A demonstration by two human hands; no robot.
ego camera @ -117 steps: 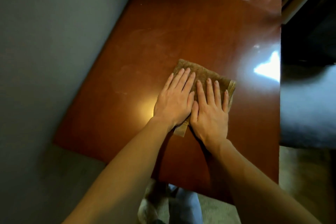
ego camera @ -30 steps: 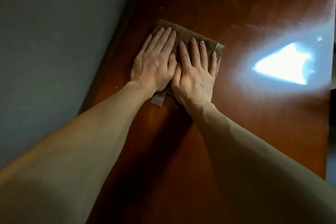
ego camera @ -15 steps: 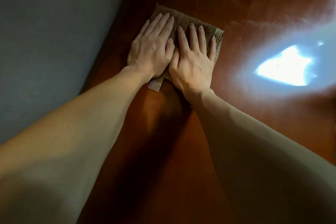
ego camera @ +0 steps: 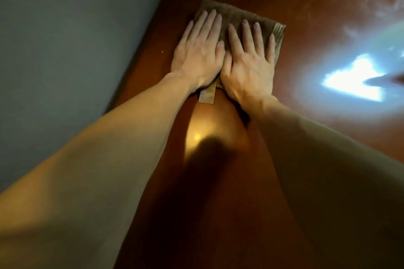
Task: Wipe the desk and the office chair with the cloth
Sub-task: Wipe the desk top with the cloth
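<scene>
— Entry one, the cloth?
— Cloth (ego camera: pixel 236 14): brown, folded into a rough square. It is lying flat on the tabletop (ego camera: pixel 306 170), toward the far left part, near the edge running along the grey wall (ego camera: pixel 65 39). A pale label (ego camera: pixel 207 95) is sticking out from its near edge.

— Entry two, left hand?
— Left hand (ego camera: pixel 197 54): it is pressing palm-down on the left half of the cloth. The fingers are lying straight and close together, uncurled, pointing away from the person.

— Entry three, right hand?
— Right hand (ego camera: pixel 249 63): it is pressing flat on the right half, fingers straight and slightly fanned. The little finger is lying near the cloth's stacked right edge. The two thumbs are touching side by side at the middle.

— The tabletop itself?
— Reddish-brown and glossy. A white glare (ego camera: pixel 354 81) is shining on it to the right of the cloth, well apart from the hands. Pale streaks (ego camera: pixel 371 2) are showing on the surface beyond it. A warm glow (ego camera: pixel 203 131) is sitting just below the label, between the left forearm (ego camera: pixel 109 148) and the right forearm (ego camera: pixel 328 159), with a dark shadow crossing it.

— The arms?
— Both are bare, reaching in from the bottom corners and converging on the cloth.
</scene>
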